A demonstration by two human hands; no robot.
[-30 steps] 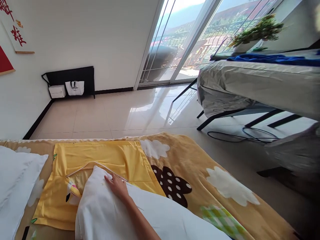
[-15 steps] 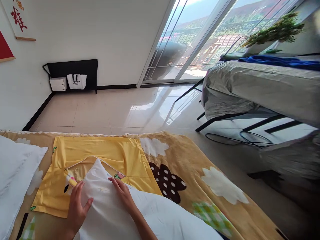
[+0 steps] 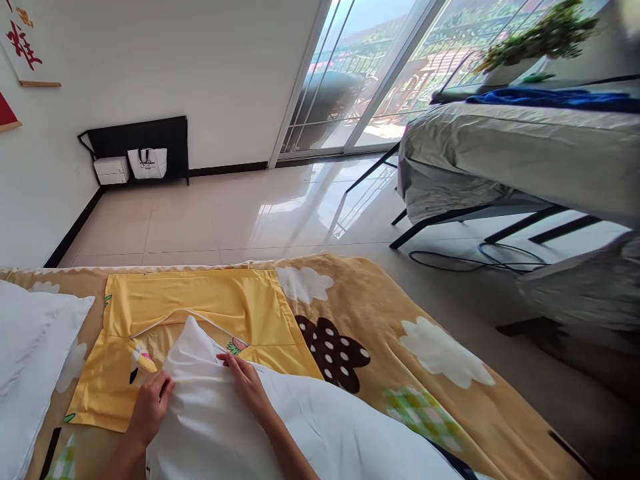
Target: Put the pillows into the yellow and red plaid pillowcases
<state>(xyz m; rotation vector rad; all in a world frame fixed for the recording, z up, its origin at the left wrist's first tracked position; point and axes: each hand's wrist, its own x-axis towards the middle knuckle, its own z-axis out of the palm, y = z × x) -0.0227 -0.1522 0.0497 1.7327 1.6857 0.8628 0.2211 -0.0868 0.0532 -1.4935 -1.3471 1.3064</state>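
With left hand (image 3: 153, 403), pinching pillow (image 3: 210, 427) at corner's 7 o'clock; with right hand (image 3: 245, 383), touching at 5, can't tell if pinching. Likely keeping corner narrow, 12 o'clock over yellow cover (image 3: 200, 288).

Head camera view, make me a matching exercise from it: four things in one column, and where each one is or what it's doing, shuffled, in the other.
Column one
1. Yellow cover
2. Left hand
3. White tote bag
4. Blue cloth

Column two
A. Right next to a small white box
B. Close to the potted plant
C. Closed on the left side of a white pillow
D. Spread out on the patterned blanket

Right pairs: 1-D, 2-C, 3-A, 4-B
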